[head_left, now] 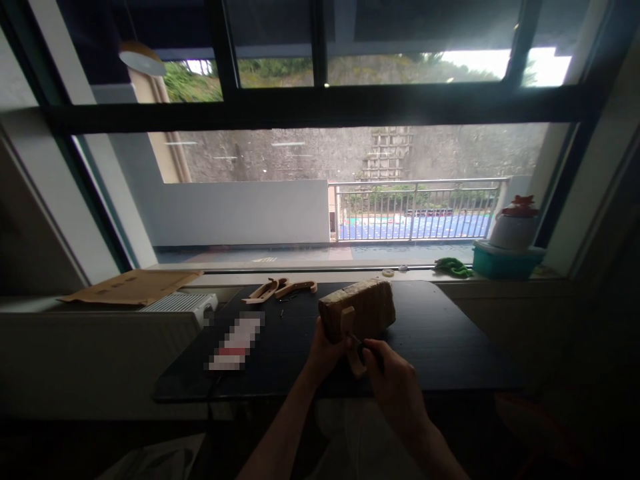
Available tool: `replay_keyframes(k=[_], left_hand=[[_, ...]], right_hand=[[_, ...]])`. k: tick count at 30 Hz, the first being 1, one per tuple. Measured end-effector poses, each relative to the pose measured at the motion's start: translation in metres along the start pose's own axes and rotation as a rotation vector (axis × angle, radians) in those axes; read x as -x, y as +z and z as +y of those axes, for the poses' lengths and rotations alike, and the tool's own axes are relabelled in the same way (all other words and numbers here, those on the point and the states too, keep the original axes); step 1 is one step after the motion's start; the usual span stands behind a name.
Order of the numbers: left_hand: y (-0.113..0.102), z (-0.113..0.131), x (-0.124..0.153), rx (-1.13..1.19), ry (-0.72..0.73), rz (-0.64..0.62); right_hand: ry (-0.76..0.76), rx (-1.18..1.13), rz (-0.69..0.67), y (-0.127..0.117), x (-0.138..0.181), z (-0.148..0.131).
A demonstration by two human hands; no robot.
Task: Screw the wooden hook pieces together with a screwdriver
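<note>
A brown, brick-shaped block stands tilted on the dark table. Against its near side is a curved, pale wooden piece that looks like a handle. My left hand is closed around the block's lower left and the wooden piece, its thumb on the wood. In my right hand is a small dark-handled tool, apparently a screwdriver, its thin shaft directed at the middle of the wooden piece. Fingers hide most of the handle, and I cannot see whether the tip sits in a screw.
Similar curved wooden pieces lie at the back of the black table, with small screw-like bits nearby. A blurred white and red item is at left. Cardboard, a green cloth and a teal box rest along the windowsill.
</note>
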State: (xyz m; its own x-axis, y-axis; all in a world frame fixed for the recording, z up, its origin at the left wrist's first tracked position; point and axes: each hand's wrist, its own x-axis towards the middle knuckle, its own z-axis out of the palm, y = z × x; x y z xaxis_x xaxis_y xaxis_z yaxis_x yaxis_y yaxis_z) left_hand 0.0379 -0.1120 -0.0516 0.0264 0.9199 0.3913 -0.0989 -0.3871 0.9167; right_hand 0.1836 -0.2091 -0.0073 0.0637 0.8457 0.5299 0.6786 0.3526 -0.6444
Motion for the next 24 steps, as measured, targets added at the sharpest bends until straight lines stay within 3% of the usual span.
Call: replay_keyframes(k=[4, 11, 13, 20, 24], left_hand=[[0.0, -0.002, 0.0, 0.0, 0.007, -0.005], [-0.001, -0.003, 0.001, 0.014, 0.016, -0.022], [-0.001, -0.003, 0.001, 0.02, 0.008, -0.026], [0.001, -0.001, 0.002, 0.019, -0.016, -0.013], [0.002, 0.0, 0.002, 0.017, -0.011, -0.001]], right_hand=[[0.092, -0.051, -0.067, -0.004, 0.001, 0.004], [-0.226, 0.254, -0.225, -0.024, -0.011, -0.005], [-0.246, 0.284, -0.238, -0.023, -0.014, 0.0], [0.107, -0.003, -0.186, -0.01, -0.006, 0.012], [0.107, 0.07, -0.214, -0.014, -0.002, 0.007]])
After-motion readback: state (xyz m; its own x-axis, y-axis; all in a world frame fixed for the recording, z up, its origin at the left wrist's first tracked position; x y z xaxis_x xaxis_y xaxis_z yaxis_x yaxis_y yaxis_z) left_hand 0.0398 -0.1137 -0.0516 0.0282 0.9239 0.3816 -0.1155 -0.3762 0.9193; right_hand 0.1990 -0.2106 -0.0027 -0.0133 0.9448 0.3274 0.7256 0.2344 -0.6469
